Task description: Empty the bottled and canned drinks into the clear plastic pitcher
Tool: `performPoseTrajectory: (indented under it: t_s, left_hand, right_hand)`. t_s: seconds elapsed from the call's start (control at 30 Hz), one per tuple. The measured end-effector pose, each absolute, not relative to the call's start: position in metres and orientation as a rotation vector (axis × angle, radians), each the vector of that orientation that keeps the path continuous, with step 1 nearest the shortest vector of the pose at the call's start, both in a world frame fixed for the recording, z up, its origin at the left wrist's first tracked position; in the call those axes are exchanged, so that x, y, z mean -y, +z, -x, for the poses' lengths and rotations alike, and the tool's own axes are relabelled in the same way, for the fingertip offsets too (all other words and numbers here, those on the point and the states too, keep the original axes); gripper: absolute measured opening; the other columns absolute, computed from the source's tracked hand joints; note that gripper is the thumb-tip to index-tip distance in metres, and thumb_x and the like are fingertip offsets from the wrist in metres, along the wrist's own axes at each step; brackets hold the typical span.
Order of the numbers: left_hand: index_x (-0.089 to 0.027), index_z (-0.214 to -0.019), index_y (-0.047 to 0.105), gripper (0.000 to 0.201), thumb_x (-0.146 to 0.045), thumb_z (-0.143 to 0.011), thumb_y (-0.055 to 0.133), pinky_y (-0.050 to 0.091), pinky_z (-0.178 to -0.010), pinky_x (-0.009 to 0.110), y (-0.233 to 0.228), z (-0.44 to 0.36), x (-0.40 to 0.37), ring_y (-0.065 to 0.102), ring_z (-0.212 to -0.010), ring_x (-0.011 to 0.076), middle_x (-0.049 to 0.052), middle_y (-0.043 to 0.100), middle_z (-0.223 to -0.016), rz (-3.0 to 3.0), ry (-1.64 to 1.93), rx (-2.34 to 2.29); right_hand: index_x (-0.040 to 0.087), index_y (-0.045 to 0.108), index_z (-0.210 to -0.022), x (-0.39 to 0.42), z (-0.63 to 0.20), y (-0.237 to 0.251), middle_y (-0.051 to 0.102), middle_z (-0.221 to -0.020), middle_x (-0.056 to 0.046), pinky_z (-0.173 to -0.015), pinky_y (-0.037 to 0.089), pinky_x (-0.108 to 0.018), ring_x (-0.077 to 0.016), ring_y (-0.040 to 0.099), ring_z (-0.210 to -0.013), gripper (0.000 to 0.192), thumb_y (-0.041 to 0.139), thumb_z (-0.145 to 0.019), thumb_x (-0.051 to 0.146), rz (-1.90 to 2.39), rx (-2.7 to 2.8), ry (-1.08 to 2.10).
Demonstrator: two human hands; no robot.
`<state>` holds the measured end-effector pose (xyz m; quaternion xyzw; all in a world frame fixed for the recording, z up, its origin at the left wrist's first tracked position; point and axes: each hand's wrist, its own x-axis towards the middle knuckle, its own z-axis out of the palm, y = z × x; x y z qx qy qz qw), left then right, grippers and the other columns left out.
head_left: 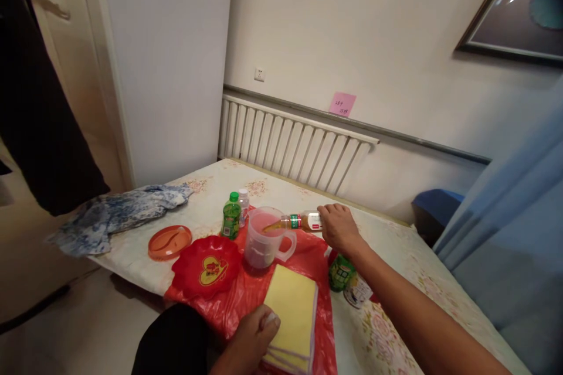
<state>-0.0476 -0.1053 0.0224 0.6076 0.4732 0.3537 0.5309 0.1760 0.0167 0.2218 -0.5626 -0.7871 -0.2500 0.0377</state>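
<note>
A person's right hand (341, 227), the nearer, had its fingers wrapped around a bottle (307, 221) just right of the pitcher (259, 249), long axis nearly level, neck at the pitcher's mouth; the left hand (250, 337) curled in front of the pitcher, its grasp unclear.

The right hand (338, 226) is bare, as is the long right forearm (411, 304), which widens away from a narrower wrist; the left hand (251, 337) is bare too. Plain black clothing (170, 341) covers 1 leg, dark and rounded in outline, its details lost in shadow
</note>
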Motion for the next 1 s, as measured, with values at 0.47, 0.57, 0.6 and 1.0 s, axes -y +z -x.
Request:
performPoseTrajectory:
  t_s: [0.47, 0.57, 0.6, 1.0]
  left_hand:
    - [-0.022, -0.072, 0.042, 0.039, -0.060, -0.078, 0.049, 0.029, -0.057, 0.026, 0.018, 0.047, 0.108, 0.036, -0.064, 0.0127, -0.006, 0.036, -0.067, -1.409, 0.843, -1.093]
    - [-0.021, -0.071, 0.042, 0.042, -0.062, -0.078, 0.049, 0.028, -0.057, 0.026, 0.017, 0.046, 0.108, 0.034, -0.063, 0.0124, -0.006, 0.035, -0.066, -1.412, 0.858, -1.102]
    - [-0.022, -0.071, 0.042, 0.043, -0.063, -0.078, 0.049, 0.028, -0.056, 0.026, 0.018, 0.046, 0.108, 0.034, -0.062, 0.0122, -0.006, 0.034, -0.066, -1.403, 0.859, -1.097]
    - [-0.019, -0.105, 0.054, 0.050, -0.056, -0.072, 0.055, 0.039, -0.059, 0.026, 0.028, 0.055, 0.110, 0.050, -0.067, 0.0150, -0.003, 0.051, -0.076, -1.227, 0.885, -1.121]
  right_hand:
    - [0.013, 0.060, -0.113, -0.027, -0.150, 0.258, 0.063, -0.107, -0.016, -0.108, 0.018, -0.046, -0.0304, 0.049, -0.106, 0.036, 0.054, -0.078, 0.006, 1.546, 2.547, -0.961]
    - [0.014, 0.060, -0.117, -0.028, -0.142, 0.263, 0.063, -0.108, -0.016, -0.112, 0.013, -0.049, -0.0311, 0.048, -0.108, 0.037, 0.051, -0.082, 0.006, 1.481, 2.591, -0.989]
    - [0.014, 0.060, -0.117, -0.028, -0.140, 0.265, 0.064, -0.108, -0.016, -0.113, 0.012, -0.050, -0.0310, 0.048, -0.108, 0.036, 0.049, -0.083, 0.006, 1.468, 2.599, -0.996]
    - [0.015, 0.061, -0.110, -0.027, -0.125, 0.264, 0.062, -0.104, -0.014, -0.116, 0.010, -0.052, -0.0308, 0.048, -0.107, 0.027, 0.050, -0.086, 0.009, 1.317, 2.631, -1.116]
